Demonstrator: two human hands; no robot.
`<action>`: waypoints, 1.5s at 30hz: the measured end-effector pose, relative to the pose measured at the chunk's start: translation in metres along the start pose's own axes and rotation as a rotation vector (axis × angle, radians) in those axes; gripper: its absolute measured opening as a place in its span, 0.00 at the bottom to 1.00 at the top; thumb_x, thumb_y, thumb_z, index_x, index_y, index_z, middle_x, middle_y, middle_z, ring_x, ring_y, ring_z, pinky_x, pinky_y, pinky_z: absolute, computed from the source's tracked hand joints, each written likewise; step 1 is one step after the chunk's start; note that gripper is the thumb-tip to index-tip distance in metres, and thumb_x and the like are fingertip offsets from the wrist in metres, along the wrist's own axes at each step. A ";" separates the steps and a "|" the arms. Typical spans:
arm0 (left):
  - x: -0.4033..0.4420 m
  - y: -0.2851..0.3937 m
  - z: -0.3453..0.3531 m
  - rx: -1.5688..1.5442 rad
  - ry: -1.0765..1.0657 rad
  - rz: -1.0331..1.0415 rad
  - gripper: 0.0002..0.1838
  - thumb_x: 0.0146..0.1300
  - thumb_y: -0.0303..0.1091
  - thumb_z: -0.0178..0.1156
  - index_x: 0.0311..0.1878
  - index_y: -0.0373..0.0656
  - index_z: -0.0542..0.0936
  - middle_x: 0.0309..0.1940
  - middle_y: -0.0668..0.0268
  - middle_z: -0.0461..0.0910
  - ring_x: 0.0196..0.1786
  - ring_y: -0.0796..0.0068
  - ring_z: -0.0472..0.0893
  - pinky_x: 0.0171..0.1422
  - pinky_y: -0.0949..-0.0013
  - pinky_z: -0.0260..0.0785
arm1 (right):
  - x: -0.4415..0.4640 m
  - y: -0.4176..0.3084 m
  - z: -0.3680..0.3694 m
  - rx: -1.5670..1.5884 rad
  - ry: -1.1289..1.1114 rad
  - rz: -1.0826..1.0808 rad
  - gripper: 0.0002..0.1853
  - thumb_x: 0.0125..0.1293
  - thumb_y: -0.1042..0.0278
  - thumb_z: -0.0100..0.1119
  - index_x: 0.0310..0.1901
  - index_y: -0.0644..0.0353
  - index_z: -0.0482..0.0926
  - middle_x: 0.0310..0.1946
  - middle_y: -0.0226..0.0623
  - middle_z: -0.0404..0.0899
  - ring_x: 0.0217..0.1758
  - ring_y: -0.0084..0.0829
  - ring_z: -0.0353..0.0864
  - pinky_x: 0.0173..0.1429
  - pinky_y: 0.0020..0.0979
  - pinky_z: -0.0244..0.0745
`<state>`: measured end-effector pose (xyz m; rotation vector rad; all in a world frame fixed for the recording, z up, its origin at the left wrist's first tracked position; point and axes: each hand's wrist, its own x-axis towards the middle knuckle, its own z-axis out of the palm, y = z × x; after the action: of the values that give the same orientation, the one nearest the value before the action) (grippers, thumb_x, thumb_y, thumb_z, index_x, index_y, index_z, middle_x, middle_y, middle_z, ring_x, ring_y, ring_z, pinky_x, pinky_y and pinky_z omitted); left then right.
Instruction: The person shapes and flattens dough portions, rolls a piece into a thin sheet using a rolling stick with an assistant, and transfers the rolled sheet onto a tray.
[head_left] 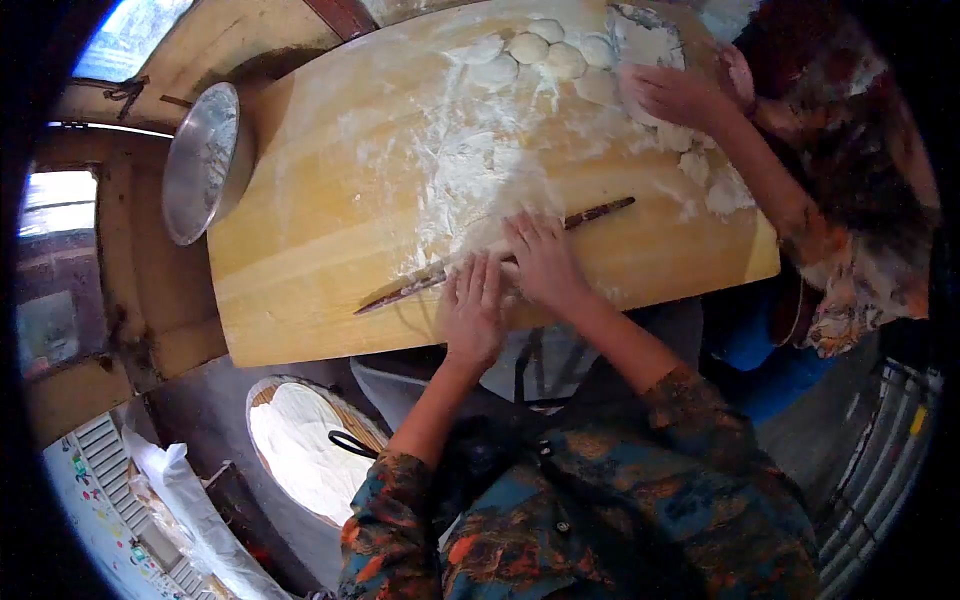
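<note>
A dark, tapered rolling pin (602, 210) lies at a slant across the floured wooden board (310, 230). My left hand (473, 305) rests on its middle with the fingers stretched out. Just right of it, my right hand (545, 262) lies flat over the pin, fingers spread. Pale dough (497, 248) shows at the pin between my hands; most of it is hidden under them, and I cannot tell whether it is wrapped around the pin. Loose flour (465, 165) is spread beyond my hands.
Several round dough pieces (566, 61) lie at the board's far side. A co-worker's hand (670, 95) is beside them, at a floury flat piece (648, 45). A metal bowl (228, 165) stands at the left edge. Lower left is a round tray (372, 430) bearing a white sheet (305, 440).
</note>
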<state>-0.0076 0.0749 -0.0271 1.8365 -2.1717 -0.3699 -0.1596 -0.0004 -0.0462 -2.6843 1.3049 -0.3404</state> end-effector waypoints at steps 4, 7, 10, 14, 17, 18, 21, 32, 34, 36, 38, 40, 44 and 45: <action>0.008 -0.007 0.005 0.003 -0.108 -0.089 0.39 0.61 0.45 0.58 0.72 0.38 0.58 0.72 0.51 0.57 0.76 0.51 0.54 0.77 0.46 0.41 | -0.012 0.002 -0.010 -0.030 -0.260 -0.061 0.34 0.62 0.53 0.57 0.66 0.63 0.65 0.67 0.45 0.64 0.69 0.47 0.62 0.71 0.51 0.53; 0.018 -0.017 0.023 0.035 -0.078 -0.095 0.39 0.62 0.48 0.57 0.72 0.36 0.57 0.72 0.51 0.57 0.76 0.51 0.54 0.77 0.46 0.40 | -0.010 0.005 -0.003 0.051 -0.207 -0.026 0.32 0.62 0.56 0.56 0.66 0.62 0.66 0.67 0.45 0.64 0.69 0.48 0.62 0.71 0.52 0.52; 0.072 -0.035 0.016 0.066 0.080 -0.155 0.39 0.64 0.51 0.54 0.71 0.36 0.59 0.73 0.51 0.56 0.75 0.53 0.55 0.77 0.47 0.41 | 0.075 0.024 0.014 -0.110 -0.063 0.050 0.36 0.57 0.56 0.59 0.67 0.59 0.64 0.68 0.46 0.62 0.72 0.46 0.58 0.69 0.52 0.54; 0.122 -0.058 -0.001 0.122 0.113 -0.150 0.36 0.64 0.50 0.54 0.70 0.40 0.63 0.71 0.51 0.60 0.75 0.53 0.56 0.76 0.46 0.42 | 0.111 0.032 0.002 -0.103 -0.033 0.109 0.35 0.56 0.57 0.58 0.67 0.58 0.66 0.65 0.47 0.66 0.70 0.48 0.61 0.71 0.52 0.53; 0.040 -0.030 0.009 0.059 -0.083 -0.047 0.35 0.63 0.49 0.55 0.71 0.44 0.62 0.71 0.52 0.60 0.75 0.52 0.55 0.75 0.43 0.42 | 0.017 0.031 0.009 -0.049 -0.105 -0.087 0.36 0.56 0.54 0.58 0.67 0.56 0.66 0.64 0.46 0.68 0.69 0.43 0.64 0.72 0.53 0.51; 0.016 -0.023 0.020 0.072 -0.126 -0.024 0.35 0.63 0.49 0.55 0.71 0.46 0.62 0.72 0.54 0.58 0.75 0.52 0.54 0.75 0.42 0.42 | -0.008 0.024 0.004 -0.027 -0.147 -0.113 0.36 0.56 0.54 0.58 0.67 0.56 0.66 0.64 0.46 0.68 0.69 0.41 0.64 0.73 0.53 0.50; 0.029 -0.039 0.016 0.225 -0.209 0.062 0.39 0.60 0.55 0.57 0.71 0.46 0.62 0.72 0.54 0.59 0.75 0.55 0.56 0.73 0.40 0.45 | -0.002 0.023 0.004 -0.035 -0.195 -0.081 0.34 0.59 0.54 0.56 0.66 0.58 0.67 0.64 0.46 0.68 0.69 0.42 0.64 0.72 0.53 0.51; 0.148 -0.100 -0.024 0.065 -0.082 -0.057 0.29 0.70 0.49 0.48 0.70 0.46 0.63 0.70 0.54 0.62 0.73 0.52 0.59 0.73 0.46 0.50 | 0.126 0.093 -0.019 -0.111 -0.047 -0.025 0.28 0.61 0.59 0.58 0.63 0.60 0.69 0.54 0.45 0.74 0.58 0.43 0.71 0.65 0.46 0.61; 0.141 -0.101 -0.023 0.064 -0.071 -0.050 0.28 0.69 0.46 0.50 0.70 0.49 0.64 0.70 0.54 0.61 0.72 0.52 0.60 0.73 0.46 0.50 | 0.114 0.096 -0.016 -0.048 -0.022 -0.005 0.29 0.60 0.59 0.59 0.62 0.58 0.69 0.53 0.44 0.74 0.58 0.42 0.71 0.63 0.46 0.61; 0.122 -0.094 -0.025 0.080 -0.101 -0.063 0.28 0.67 0.43 0.52 0.70 0.52 0.64 0.69 0.54 0.62 0.71 0.52 0.62 0.73 0.47 0.51 | 0.095 0.095 -0.005 -0.154 0.052 -0.025 0.26 0.62 0.58 0.56 0.61 0.57 0.71 0.53 0.44 0.74 0.58 0.42 0.70 0.65 0.47 0.60; 0.099 -0.084 -0.034 0.114 -0.153 -0.095 0.28 0.66 0.40 0.54 0.69 0.53 0.64 0.67 0.54 0.64 0.69 0.53 0.64 0.72 0.48 0.51 | 0.078 0.094 -0.001 -0.182 0.077 -0.045 0.24 0.63 0.57 0.55 0.60 0.57 0.73 0.53 0.44 0.73 0.59 0.42 0.70 0.65 0.48 0.60; 0.075 -0.075 -0.041 0.151 -0.111 -0.055 0.29 0.64 0.38 0.56 0.69 0.53 0.64 0.61 0.55 0.68 0.64 0.55 0.68 0.69 0.48 0.55 | 0.052 0.088 -0.001 -0.130 0.038 -0.041 0.24 0.63 0.56 0.55 0.59 0.56 0.73 0.53 0.45 0.73 0.59 0.43 0.70 0.65 0.48 0.61; 0.029 -0.081 -0.038 0.172 -0.043 0.025 0.29 0.61 0.36 0.58 0.68 0.52 0.66 0.55 0.56 0.71 0.60 0.56 0.70 0.67 0.49 0.56 | 0.001 0.065 -0.024 -0.045 -0.046 -0.040 0.22 0.62 0.62 0.54 0.59 0.54 0.74 0.52 0.44 0.73 0.56 0.44 0.72 0.61 0.48 0.64; 0.016 -0.081 -0.033 0.168 -0.042 -0.004 0.28 0.62 0.34 0.56 0.67 0.52 0.67 0.55 0.56 0.71 0.60 0.56 0.70 0.67 0.48 0.56 | -0.013 0.064 -0.020 -0.040 -0.035 -0.062 0.22 0.62 0.64 0.54 0.59 0.54 0.74 0.52 0.44 0.74 0.55 0.44 0.73 0.60 0.48 0.66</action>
<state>0.0760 0.0456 -0.0250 1.9362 -2.2903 -0.2345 -0.2206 -0.0297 -0.0430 -2.7557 1.2336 -0.2749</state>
